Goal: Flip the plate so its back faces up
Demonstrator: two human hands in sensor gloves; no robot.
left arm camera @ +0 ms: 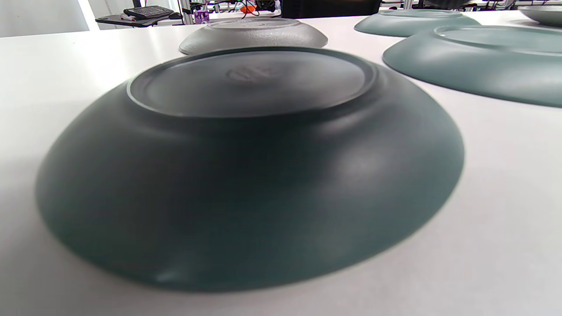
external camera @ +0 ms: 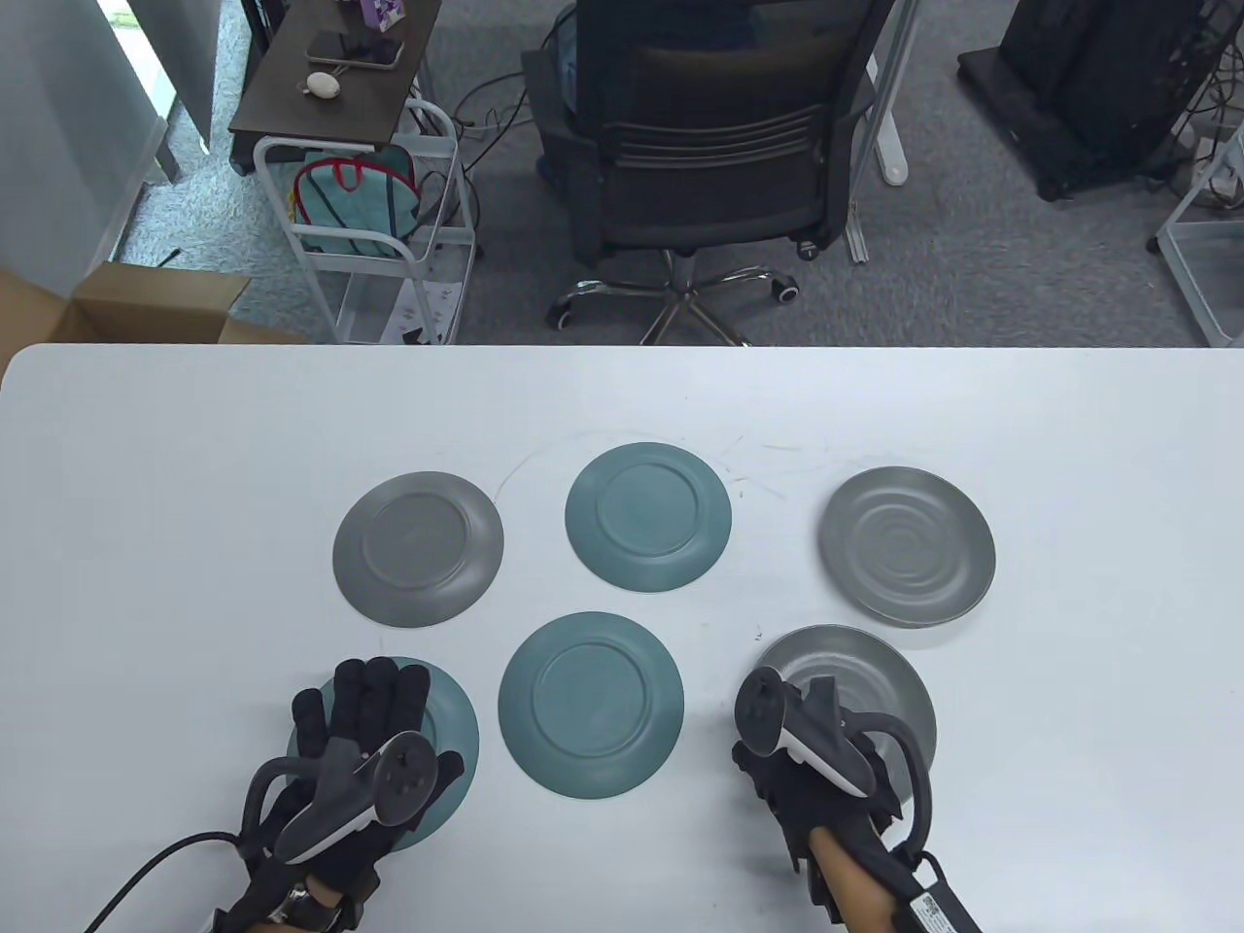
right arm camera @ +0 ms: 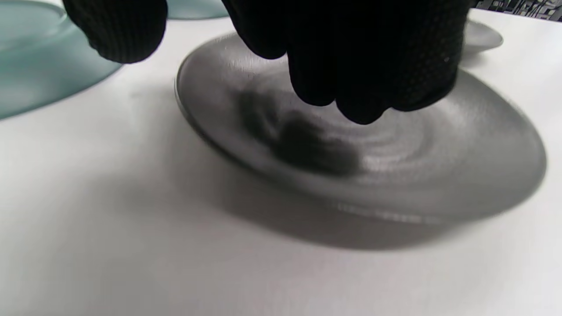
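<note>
Six plates lie on the white table (external camera: 146,583). A teal plate (external camera: 452,743) lies back up at the front left; in the left wrist view (left arm camera: 246,145) its foot ring faces up. My left hand (external camera: 364,685) lies over it, fingers stretched out flat. A grey plate (external camera: 880,680) lies face up at the front right, its rippled inside showing in the right wrist view (right arm camera: 439,153). My right hand (external camera: 777,777) is over its near left part. In the right wrist view its fingers (right arm camera: 351,66) hang curled just above the plate's inside, the thumb (right arm camera: 116,26) apart to the left.
A grey plate (external camera: 418,549) and two teal plates (external camera: 648,517) (external camera: 590,705) lie back up. Another grey plate (external camera: 906,559) lies face up at the right. An office chair (external camera: 709,155) and a cart (external camera: 369,224) stand beyond the far edge.
</note>
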